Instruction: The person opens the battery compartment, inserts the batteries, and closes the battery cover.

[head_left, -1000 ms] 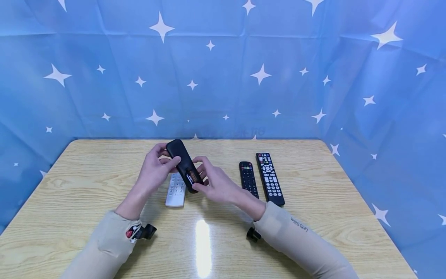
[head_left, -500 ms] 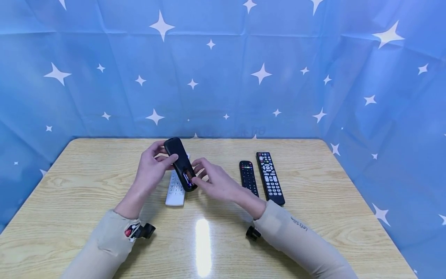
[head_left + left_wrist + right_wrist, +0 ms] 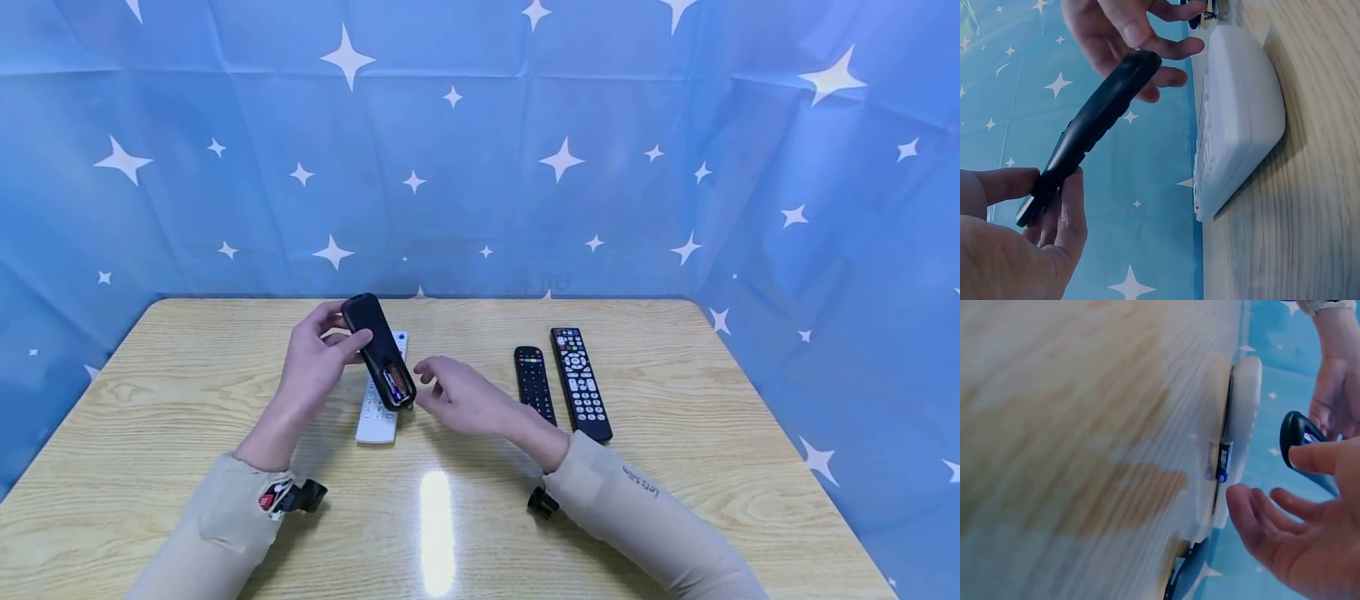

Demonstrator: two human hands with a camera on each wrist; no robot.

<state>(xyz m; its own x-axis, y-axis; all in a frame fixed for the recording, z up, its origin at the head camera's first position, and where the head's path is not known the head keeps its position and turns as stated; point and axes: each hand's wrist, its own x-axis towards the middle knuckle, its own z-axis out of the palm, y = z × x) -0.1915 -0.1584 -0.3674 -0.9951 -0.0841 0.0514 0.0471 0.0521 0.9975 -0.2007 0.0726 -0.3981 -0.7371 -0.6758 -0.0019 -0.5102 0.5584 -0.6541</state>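
In the head view my left hand (image 3: 311, 354) grips the upper end of a black remote control (image 3: 367, 325), thumb over its back, raised above the table. Its back faces up, with the battery compartment uncovered and batteries (image 3: 395, 383) inside. Close to the remote's lower end is my right hand (image 3: 468, 400), fingers loosely bent and holding nothing; whether its thumb touches the remote is unclear. A white remote control (image 3: 375, 425) lies below, partly covered by the black one. The right wrist view shows a blue battery (image 3: 1224, 461) on the table beside the white remote.
Two more black remotes lie right of the hands: a smaller one (image 3: 534, 383), partly behind my right wrist, and a longer one (image 3: 581, 383) with white buttons. A black curved piece (image 3: 1188, 569) rests on the wooden table (image 3: 675, 500). Behind hangs a blue star-patterned curtain (image 3: 450, 208).
My left hand has shifted left with the black remote. My right fingers have drawn away from its lower end, so the batteries show more fully.
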